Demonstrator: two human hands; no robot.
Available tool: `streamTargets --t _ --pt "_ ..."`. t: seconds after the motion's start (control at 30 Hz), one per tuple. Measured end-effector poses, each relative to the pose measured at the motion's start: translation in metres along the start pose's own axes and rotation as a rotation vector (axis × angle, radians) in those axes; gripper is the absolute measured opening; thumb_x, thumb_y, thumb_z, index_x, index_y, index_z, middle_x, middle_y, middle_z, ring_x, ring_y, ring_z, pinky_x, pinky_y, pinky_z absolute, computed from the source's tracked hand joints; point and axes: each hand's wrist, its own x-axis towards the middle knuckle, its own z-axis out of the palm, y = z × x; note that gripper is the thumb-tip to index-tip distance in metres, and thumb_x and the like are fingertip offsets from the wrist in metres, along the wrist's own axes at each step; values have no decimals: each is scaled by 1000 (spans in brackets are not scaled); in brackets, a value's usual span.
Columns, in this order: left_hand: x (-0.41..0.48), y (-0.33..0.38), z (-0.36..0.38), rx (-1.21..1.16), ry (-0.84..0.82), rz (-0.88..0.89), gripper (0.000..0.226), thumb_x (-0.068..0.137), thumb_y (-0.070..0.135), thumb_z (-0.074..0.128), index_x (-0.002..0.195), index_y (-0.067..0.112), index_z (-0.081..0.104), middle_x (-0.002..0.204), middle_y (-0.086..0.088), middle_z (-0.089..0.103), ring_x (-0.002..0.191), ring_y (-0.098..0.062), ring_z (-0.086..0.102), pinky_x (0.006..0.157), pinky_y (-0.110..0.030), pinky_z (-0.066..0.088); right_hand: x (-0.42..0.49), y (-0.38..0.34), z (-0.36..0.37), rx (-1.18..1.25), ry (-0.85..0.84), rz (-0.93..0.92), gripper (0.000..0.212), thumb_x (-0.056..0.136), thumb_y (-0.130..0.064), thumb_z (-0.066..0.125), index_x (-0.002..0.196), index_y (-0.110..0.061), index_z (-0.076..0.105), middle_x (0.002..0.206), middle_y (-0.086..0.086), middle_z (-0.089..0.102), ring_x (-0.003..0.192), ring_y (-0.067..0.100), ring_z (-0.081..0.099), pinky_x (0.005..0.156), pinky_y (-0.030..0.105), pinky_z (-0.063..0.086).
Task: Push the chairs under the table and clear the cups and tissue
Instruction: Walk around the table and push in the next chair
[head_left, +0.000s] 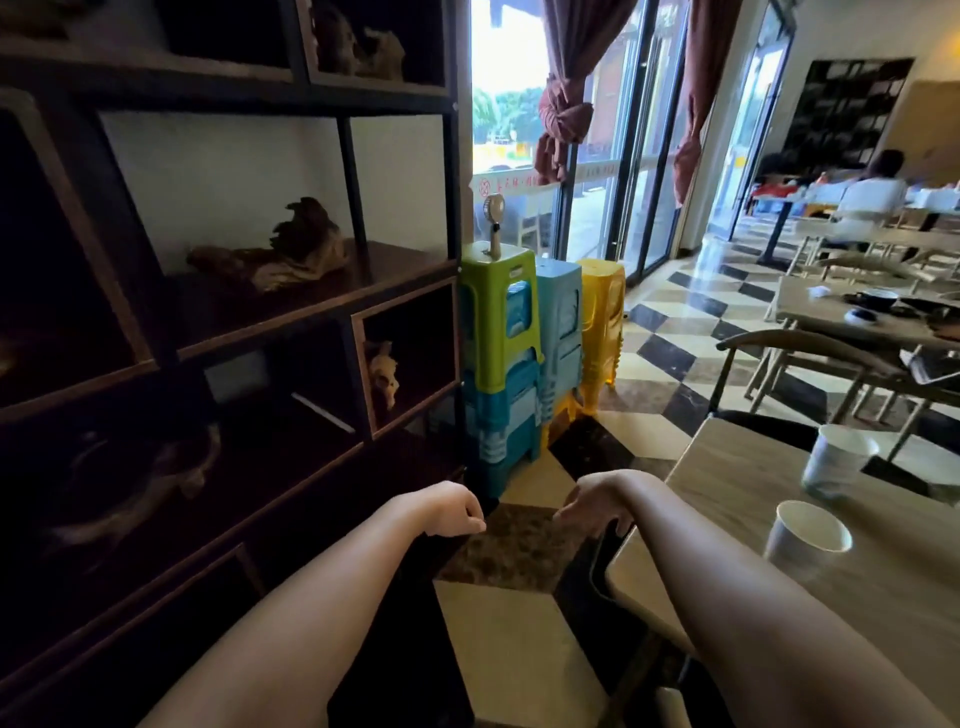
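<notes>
the chair (605, 566) is dark and sits low beside the surface (737, 499), its back at the corner. our right hand (597, 501) rests on the top of this back, fingers bent down over it and gripping it. our left hand (452, 509) is in a loose fist, holding nothing that we can see. on the surface stand two paper cups, the near cup (808, 535) and the far cup (839, 457). farther, stacked plastic stools (501, 332) stand by the dark shelf (223, 291).
</notes>
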Motion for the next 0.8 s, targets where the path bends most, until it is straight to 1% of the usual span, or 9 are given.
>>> streamTargets --t 0.07,0.2,0.27,0.3,0.33,0.4,0.53,0.67,0.8 --pt "45 -9 -6 2 -5 25 34 96 34 52 125 19 62 131 -3 59 115 -20 59 100 -36 50 34 -1 -11 2 29 -7 48 95 -30 55 134 -3 49 134 14 57 123 30 55 88 35 49" --pt "137 -27 -16 55 -43 84 34 97 32 50 127 18 61 131 -2 59 117 -20 57 100 -33 48 107 -6 -28 -26 -3 14 47 97 -33 50 133 -4 49 134 14 56 122 30 55 90 34 48" --pt "187 -39 -20 67 -65 115 35 98 33 49 128 17 60 131 -3 59 116 -20 58 99 -33 49 150 -6 -35 -37 11 39 48 96 -38 50 130 -6 52 131 11 59 119 29 57 80 31 50" --pt "211 -44 -23 73 -78 127 36 98 34 49 129 18 59 131 -4 59 116 -20 58 98 -33 49 170 -6 -40 -39 45 46 48 95 -40 50 129 -6 53 130 11 59 117 29 58 71 29 49" --pt "228 -48 -24 73 -93 127 38 98 35 49 130 18 57 131 -4 59 116 -20 58 98 -33 49 187 -6 -42 -42 77 47 48 95 -41 50 129 -7 53 130 10 59 116 28 57 68 28 46" --pt "266 -56 -26 81 -141 131 41 97 39 48 133 19 54 132 -4 58 116 -21 58 98 -35 50 219 -5 -49 -28 112 59 48 95 -40 50 131 -8 49 135 10 54 120 28 53 78 29 42" --pt "333 -64 -31 170 -256 156 45 97 39 49 137 19 49 136 -5 55 122 -23 55 102 -36 47 263 1 -53 37 139 173 53 95 -34 53 140 -10 38 138 11 49 125 28 49 98 35 44" --pt "399 -65 -33 300 -439 210 45 97 37 49 138 18 49 140 -5 51 126 -24 51 106 -37 43 308 17 -56 101 111 266 61 92 -37 54 144 -16 31 143 11 41 130 30 42 105 41 41" --pt "475 -58 -39 358 -571 247 42 98 37 47 135 18 52 139 -5 52 127 -24 49 107 -38 41 366 40 -84 79 -26 277 59 95 -35 51 145 -14 29 145 12 40 131 30 41 106 39 38"
